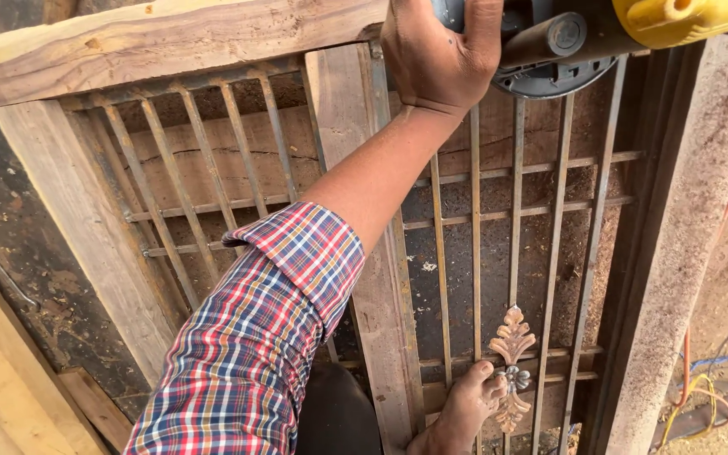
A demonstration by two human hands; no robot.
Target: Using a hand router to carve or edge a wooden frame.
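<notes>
My left hand reaches forward from a rolled plaid sleeve and grips the front of a power tool at the top edge of the view. The tool has a yellow body, a dark grey round housing and a black knob. It rests on the top rail of a wooden frame that lies flat and holds a metal bar grille. The hand's fingers curl over the tool's housing. My right hand is out of sight.
A bare foot presses on the frame's centre post beside a copper leaf ornament on the grille. Sawdust covers the ground under the bars. Orange, yellow and blue cables trail at the right. Loose wooden planks lie at the left.
</notes>
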